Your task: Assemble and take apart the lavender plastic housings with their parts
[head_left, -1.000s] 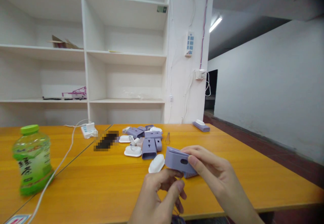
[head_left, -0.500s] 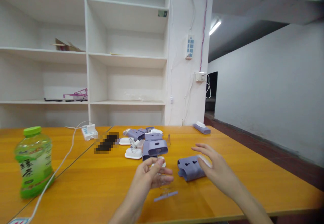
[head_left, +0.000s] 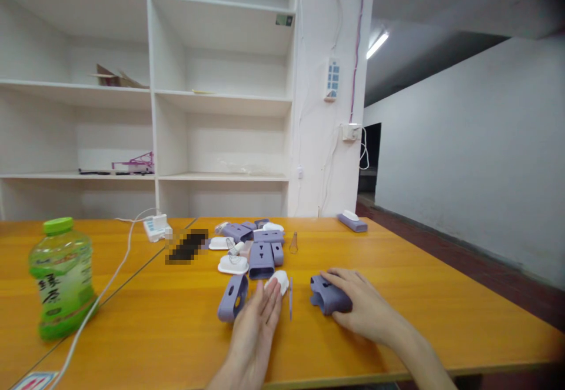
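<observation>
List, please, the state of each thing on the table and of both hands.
Left hand: open, flat, fingertips at the white oval plastic cap.
Right hand: resting over the purple plastic housing with slots.
Purple plastic shell with oval hole: on its edge, free.
Thin purple plastic strip: lying flat.
Green plastic tea bottle: upright, capped.

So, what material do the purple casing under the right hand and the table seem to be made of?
The purple casing under the right hand looks like moulded plastic with a matte finish: even colour, rounded edges, clean cut-outs. The table seems to be wood or wood-look laminate, smooth and slightly glossy, with visible grain lines.
</observation>
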The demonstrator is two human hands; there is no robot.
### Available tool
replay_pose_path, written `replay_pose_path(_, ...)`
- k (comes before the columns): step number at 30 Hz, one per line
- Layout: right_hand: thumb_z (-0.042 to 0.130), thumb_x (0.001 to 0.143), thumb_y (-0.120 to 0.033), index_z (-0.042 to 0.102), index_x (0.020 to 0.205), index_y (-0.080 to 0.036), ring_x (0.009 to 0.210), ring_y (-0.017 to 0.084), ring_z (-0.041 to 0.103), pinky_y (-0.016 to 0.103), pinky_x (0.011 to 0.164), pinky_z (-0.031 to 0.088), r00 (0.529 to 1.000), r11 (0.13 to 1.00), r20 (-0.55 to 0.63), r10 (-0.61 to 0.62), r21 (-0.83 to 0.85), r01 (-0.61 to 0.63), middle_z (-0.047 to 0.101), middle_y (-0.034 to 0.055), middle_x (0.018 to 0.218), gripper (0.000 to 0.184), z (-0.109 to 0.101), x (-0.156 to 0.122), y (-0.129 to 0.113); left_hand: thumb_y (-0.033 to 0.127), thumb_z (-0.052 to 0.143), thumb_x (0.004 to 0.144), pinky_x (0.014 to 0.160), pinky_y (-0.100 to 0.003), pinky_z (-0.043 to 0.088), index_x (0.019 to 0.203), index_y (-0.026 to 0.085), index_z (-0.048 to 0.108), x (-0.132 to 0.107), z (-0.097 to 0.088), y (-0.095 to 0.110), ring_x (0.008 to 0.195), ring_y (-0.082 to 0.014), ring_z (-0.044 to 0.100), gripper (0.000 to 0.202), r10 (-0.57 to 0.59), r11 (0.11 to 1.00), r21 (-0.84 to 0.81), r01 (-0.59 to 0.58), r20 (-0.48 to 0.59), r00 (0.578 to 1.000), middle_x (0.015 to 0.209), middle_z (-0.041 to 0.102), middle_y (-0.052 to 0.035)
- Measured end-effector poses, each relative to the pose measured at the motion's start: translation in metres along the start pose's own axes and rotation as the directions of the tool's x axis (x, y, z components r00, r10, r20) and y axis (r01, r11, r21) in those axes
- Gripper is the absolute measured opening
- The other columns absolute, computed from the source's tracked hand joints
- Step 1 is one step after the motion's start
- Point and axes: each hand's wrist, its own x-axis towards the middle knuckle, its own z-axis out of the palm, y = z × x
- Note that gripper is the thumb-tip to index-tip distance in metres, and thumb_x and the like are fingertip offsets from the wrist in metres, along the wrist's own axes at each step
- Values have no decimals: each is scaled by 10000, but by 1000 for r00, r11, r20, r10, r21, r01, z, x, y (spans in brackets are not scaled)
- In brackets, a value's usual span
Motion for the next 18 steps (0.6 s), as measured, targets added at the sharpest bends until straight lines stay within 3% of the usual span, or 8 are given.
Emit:
replay_pose_path(3, 723, 675, -316, 587, 1408, -278, 1353, 310, 478, 477, 1189, 283, 1000, 1000, 0, 1, -4, -1, 549, 99, 1462, 746, 0, 1, -4, 149, 505, 1017, 1204, -397, 387, 1206, 14, 593, -1, -3, -8, 1329, -285, 562, 248, -76, 997, 10, 76, -5, 997, 1369, 631, -226)
replay_pose_path(6, 764, 676, -359, 589, 1401, -312, 1335, 289, 486, 435, 1179, 303, 1000, 1000, -3, -17, 0, 17, 558, 78, 1440, 748, 2, 0, -8, 176, 504, 1020, 1204, -431, 383, 1222, 76, 584, -5, -8, -13, 1356, -274, 537, 239, -107, 994, 20, 107, 9, 994, 1388, 630, -183)
replay_pose_path(10, 735, 752, -390, 546, 1433, -352, 1363, 279, 448, 439, 1199, 268, 999, 1000, -27, -27, 3, 27, 537, 60, 1459, 708, 4, -7, -10, 205, 559, 995, 1171, -454, 417, 1211, 172, 535, 0, -15, -15, 1392, -255, 501, 220, -44, 997, 69, 45, -12, 999, 1414, 612, -160)
replay_pose_path(15, 748, 769, -436, 541, 1436, -364, 1360, 281, 454, 438, 1193, 287, 999, 999, -36, -31, 20, 32, 536, 59, 1459, 702, 5, -8, -7, 178, 536, 994, 1171, -342, 401, 1197, 136, 511, 30, 8, -9, 1400, -230, 492, 208, -47, 994, 98, 49, -23, 999, 1431, 570, -221)
replay_pose_path(18, 772, 750, -428, 556, 1425, -357, 1357, 292, 460, 447, 1188, 297, 999, 999, -31, -26, 31, 27, 540, 64, 1457, 713, 4, -5, -4, 262, 529, 1007, 1157, -391, 423, 1267, 96, 481, 37, 22, -8, 1440, -264, 436, 313, -97, 990, 105, 98, -12, 995, 1460, 524, -251)
